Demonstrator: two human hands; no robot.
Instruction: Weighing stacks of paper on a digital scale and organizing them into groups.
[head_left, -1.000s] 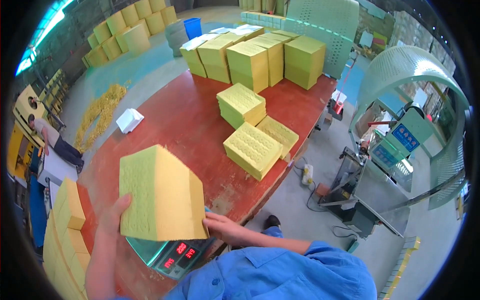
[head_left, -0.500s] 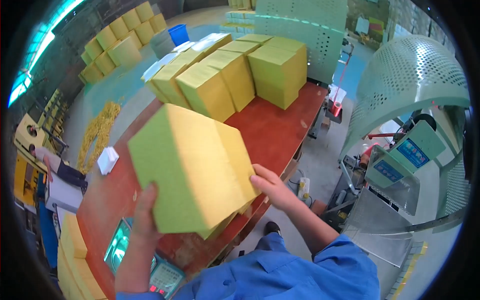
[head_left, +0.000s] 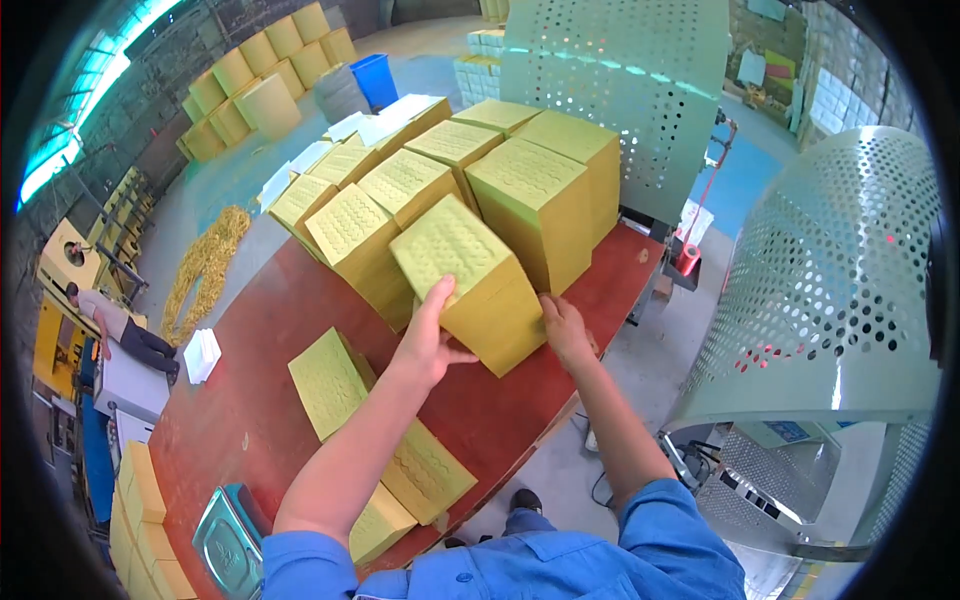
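Observation:
A block of stacked yellow paper (head_left: 495, 310) with a wavy, dented top stands between my hands, close against a group of similar blocks. My left hand (head_left: 432, 335) grips its near left side, one finger reaching over the top edge. On the right side, my right hand (head_left: 568, 330) presses against the block low down, its fingers bent and partly hidden. The block's base seems to rest on the red table (head_left: 270, 310). Behind it stand several yellow paper blocks (head_left: 350, 225), packed together. Beneath my left forearm lie smaller yellow paper blocks (head_left: 325, 385).
A scale (head_left: 228, 545) sits at the table's near left, and a white paper stack (head_left: 202, 355) at its left edge. Perforated green machine guards (head_left: 820, 290) rise on the right and behind. A person (head_left: 125, 330) bends over at far left. A blue bin (head_left: 374, 82) stands beyond the table.
The paper block has moved from a tilted hold above the near table to the far group, now upright. Both hands moved forward with it. Smaller blocks beneath came into view.

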